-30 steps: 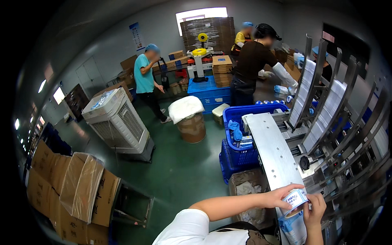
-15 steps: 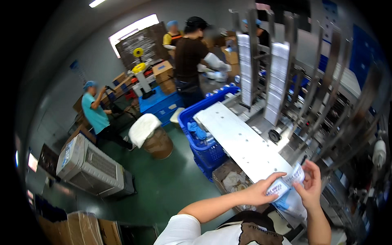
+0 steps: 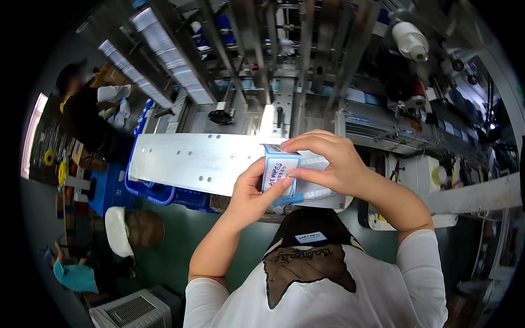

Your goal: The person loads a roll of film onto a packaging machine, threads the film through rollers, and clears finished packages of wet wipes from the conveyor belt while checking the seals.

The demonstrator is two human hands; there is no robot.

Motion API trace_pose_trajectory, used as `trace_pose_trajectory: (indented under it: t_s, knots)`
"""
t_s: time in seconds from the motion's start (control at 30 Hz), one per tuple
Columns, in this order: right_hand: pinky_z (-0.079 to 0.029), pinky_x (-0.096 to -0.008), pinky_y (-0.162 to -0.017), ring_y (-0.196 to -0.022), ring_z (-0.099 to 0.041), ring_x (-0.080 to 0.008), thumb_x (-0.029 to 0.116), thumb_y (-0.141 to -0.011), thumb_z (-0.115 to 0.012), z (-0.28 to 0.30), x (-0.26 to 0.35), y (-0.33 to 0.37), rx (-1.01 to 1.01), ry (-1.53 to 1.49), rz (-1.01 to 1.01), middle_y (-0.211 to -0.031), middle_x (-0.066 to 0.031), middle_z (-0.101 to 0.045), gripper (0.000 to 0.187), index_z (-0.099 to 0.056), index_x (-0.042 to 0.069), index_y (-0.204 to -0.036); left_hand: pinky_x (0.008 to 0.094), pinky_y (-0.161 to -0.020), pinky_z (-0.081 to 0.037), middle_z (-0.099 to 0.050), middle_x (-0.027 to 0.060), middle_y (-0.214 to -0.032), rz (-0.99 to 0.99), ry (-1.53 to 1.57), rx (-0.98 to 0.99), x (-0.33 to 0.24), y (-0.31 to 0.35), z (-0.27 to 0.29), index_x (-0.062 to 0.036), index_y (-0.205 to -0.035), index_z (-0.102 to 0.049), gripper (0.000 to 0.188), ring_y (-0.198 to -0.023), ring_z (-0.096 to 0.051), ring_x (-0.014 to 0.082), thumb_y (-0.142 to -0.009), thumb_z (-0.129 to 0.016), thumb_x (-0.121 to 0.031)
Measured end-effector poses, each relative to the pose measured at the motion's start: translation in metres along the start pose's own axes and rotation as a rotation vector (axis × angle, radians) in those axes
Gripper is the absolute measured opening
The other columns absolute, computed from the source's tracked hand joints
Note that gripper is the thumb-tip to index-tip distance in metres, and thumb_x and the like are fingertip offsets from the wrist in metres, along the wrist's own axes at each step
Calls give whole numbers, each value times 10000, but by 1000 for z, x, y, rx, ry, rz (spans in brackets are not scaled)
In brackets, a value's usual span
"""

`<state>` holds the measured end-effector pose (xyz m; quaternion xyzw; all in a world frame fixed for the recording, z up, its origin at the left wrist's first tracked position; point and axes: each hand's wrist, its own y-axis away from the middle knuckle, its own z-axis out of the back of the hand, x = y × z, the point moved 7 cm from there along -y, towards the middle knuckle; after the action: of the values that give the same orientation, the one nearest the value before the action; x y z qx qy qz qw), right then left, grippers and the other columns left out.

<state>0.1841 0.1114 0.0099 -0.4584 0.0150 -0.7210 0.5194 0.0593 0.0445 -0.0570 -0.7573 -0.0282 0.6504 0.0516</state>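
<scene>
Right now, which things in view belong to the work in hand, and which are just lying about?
In hand:
- small blue and white packet, gripped by left hand and right hand
- metal plate right behind the packet

Lying about:
- blue crate under the plate's left end
- white roll on the machine, upper right
- grey fan unit on the floor
- co-worker in a dark top, far left

Both forearms rise from the lower edge and meet at centre. The left hand (image 3: 252, 191) curls from below, thumb up against the right hand (image 3: 322, 161), which arches over with fingertips pinched downward.
</scene>
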Motion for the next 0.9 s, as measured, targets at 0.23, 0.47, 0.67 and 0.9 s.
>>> trace_pose_trajectory:
  t_s: [0.23, 0.47, 0.67, 0.9]
  knots:
    - [-519, -298, -765, -884, -671, -224, 76, -742, -724, 35, -31, 26, -32, -147, -174, -938, -106, -695, 187, -696, 29, -921, 241, -732, -452, -611, 64, -937, 45, -471, 211, 6, -28, -28, 13, -1131, -567, 309, -844, -543, 94, -850, -642, -92]
    - [-526, -316, -788, -825, -638, -172, 171, -888, -619, 98, -154, 123, -595, -1067, -754, -944, -80, -652, 161, -612, 30, -966, 330, -806, -460, -629, 167, -1086, 81, -532, 322, 2, -81, -56, -46, -1451, -165, 851, -982, -597, 236, -752, -642, 40]
    - [-488, -342, -852, -969, -588, -196, 187, -876, -632, 148, -200, 283, -1437, -1076, -833, -1031, -77, -622, 197, -556, 81, -1025, 422, -870, -364, -635, 196, -887, -430, -1423, 481, 56, -173, -73, -44, -1132, -499, 456, -876, -574, 352, -702, -631, 30]
    - [-487, -321, -841, -926, -595, -173, 200, -865, -645, 108, -179, 300, -1398, -1104, -899, -1003, -63, -623, 207, -556, 92, -1019, 431, -960, -379, -644, 155, -947, -363, -1454, 909, 148, -197, -56, -35, -923, -604, 312, -971, -581, 326, -627, -619, 62]
